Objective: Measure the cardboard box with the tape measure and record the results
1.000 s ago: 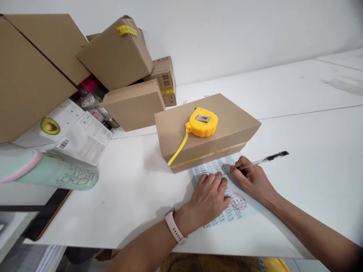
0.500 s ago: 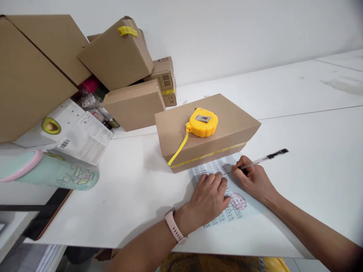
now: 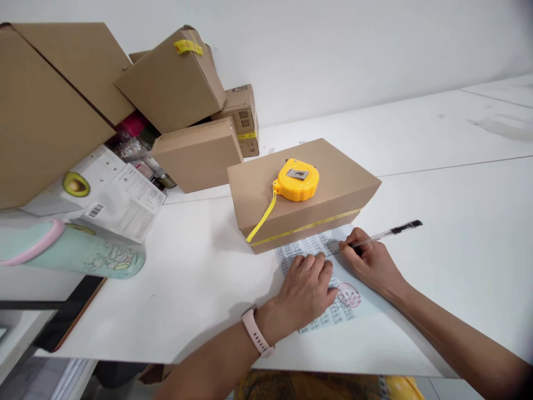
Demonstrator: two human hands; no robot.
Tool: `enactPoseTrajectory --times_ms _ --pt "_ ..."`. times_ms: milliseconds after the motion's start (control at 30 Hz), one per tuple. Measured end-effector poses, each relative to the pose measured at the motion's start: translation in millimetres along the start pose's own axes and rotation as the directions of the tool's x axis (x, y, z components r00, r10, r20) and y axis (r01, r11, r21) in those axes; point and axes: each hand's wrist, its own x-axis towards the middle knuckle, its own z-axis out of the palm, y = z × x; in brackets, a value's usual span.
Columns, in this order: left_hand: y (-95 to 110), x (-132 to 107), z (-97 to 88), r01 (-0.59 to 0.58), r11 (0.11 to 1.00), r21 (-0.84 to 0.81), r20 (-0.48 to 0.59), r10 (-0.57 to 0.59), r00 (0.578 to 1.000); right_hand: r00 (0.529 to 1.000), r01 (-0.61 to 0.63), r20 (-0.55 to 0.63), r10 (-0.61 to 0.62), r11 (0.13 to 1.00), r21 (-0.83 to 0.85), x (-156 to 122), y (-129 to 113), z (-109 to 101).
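My right hand (image 3: 373, 261) grips a clear pen (image 3: 385, 233) with a black end, its tip side down at the paper's right part. The pale sheet of paper (image 3: 341, 319) carries rows of handwriting and a round red stamp; its upper edge reaches the foot of a cardboard box (image 3: 341, 166). Lying flat on the sheet, my left hand (image 3: 308, 286) has its fingers stretched out, a pink watch on the wrist. A yellow tape measure (image 3: 296, 180) with a yellow strap rests on top of the box.
Several cardboard boxes (image 3: 195, 158) are piled at the back left against the wall. A white box with an avocado picture (image 3: 120, 194) and a mint-green bottle (image 3: 95, 253) with a pink ring are at the left. A dark flat object (image 3: 73, 314) lies at the table's left edge.
Almost nothing differs. Both hands, the pen and the paper keep their places, apart from a very slight shift of the view.
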Motion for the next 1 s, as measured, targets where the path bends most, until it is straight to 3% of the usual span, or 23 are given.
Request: enactPoseTrajectory --times_ms 367,533,600,667,767,833,933,1000 --pt "0.3 -0.2 -1.4 -0.003 1.000 0.001 -0.012 0.003 1.000 1.000 0.006 -0.001 -0.006 1.000 -0.003 0.3 -2.9 0.2" --pt "-0.5 -1.1 -2.1 -0.006 1.000 -0.009 -0.009 0.006 1.000 0.996 0.017 -0.087 -0.020 0.999 -0.033 -0.5 5.1 -10.0" --pt "-1.1 -1.6 -1.5 -0.006 1.000 -0.019 -0.015 0.006 1.000 0.989 0.072 -0.124 -0.083 0.993 -0.089 -2.0 10.2 -17.1" --pt "-1.5 -1.9 -0.4 -0.007 1.000 -0.023 -0.036 0.007 0.999 0.966 0.194 -0.128 -0.223 0.959 -0.206 -4.0 14.5 -23.4" --pt "-0.6 -0.9 -1.4 -0.020 0.998 -0.066 -0.168 0.009 0.986 0.876 0.392 -0.083 -0.476 0.800 -0.455 -6.0 18.6 -29.1" --pt "0.7 0.6 -8.0 -0.064 0.993 -0.095 -0.382 0.023 0.924 0.827 0.430 -0.044 -0.560 0.682 -0.592 -5.5 20.6 -30.1" --pt "1.7 4.8 -30.4 -0.107 0.992 -0.065 -0.680 0.035 0.732 0.819 0.423 0.001 -0.574 0.603 -0.676 -2.4 24.5 -28.7" --pt "-0.2 11.2 -51.8 -0.053 0.998 -0.038 -0.772 0.004 0.636 0.824 0.427 0.025 -0.565 0.592 -0.683 -0.1 27.8 -27.3"
